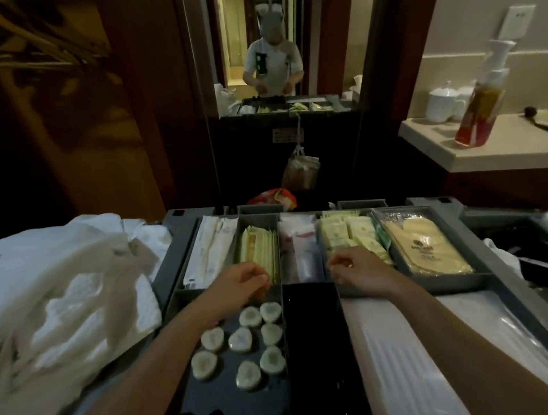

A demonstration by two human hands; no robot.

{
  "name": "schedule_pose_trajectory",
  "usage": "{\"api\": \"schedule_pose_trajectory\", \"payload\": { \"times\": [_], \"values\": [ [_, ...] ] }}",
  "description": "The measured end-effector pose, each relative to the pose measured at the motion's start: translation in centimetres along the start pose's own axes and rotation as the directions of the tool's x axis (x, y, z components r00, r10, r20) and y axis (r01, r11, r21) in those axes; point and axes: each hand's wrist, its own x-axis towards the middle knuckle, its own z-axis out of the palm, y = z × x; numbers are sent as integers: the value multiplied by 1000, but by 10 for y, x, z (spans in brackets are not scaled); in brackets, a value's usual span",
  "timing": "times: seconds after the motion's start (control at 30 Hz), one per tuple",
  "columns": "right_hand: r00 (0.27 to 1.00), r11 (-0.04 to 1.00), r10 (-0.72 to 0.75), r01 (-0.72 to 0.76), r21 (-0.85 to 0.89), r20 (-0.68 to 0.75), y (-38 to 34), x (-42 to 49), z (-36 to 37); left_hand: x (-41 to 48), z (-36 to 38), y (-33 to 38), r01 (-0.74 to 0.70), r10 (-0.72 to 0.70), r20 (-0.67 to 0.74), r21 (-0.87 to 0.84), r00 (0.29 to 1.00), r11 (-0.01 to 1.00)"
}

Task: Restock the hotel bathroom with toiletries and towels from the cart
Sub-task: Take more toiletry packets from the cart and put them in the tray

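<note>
The grey cart tray [490, 246] lies in front of me, split into compartments. Several round wrapped soaps [242, 339] lie in the near-left dark compartment. Behind them stand yellow-green sachets [260, 250], long white packets [211, 246], white tubes [300, 248], pale green packets [352, 233] and a bagged yellow item [420, 243]. My left hand [240, 286] hovers over the far edge of the soap compartment, fingers curled. My right hand [355, 268] rests at the pale green packets, fingers curled; what either hand grips is hidden. Crumpled white towels [57, 295] are heaped at the left.
A mirror [266, 40] ahead reflects a person at the cart. A counter [494, 149] at the right holds a pump bottle [481, 110] and white cups [443, 104]. A bag [299, 171] hangs beyond the cart. White plastic-wrapped packs [414, 361] lie near right.
</note>
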Motion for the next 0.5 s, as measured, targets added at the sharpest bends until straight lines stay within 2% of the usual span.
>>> {"api": "schedule_pose_trajectory", "payload": {
  "times": [0.13, 0.3, 0.5],
  "values": [
    [996, 995, 39, -45, -87, -76, 1, 57, -6, 52, -28, -2, -8, 10, -23, 53, 1000, 999],
    [991, 968, 79, -103, -228, -108, 5, 118, -5, 108, -45, -10, 30, -29, -53, 26, 998, 999],
    [985, 832, 97, -159, -532, -143, 25, 185, 2, 147, -44, -23, 88, -95, -125, -59, 988, 994]
  ]
}}
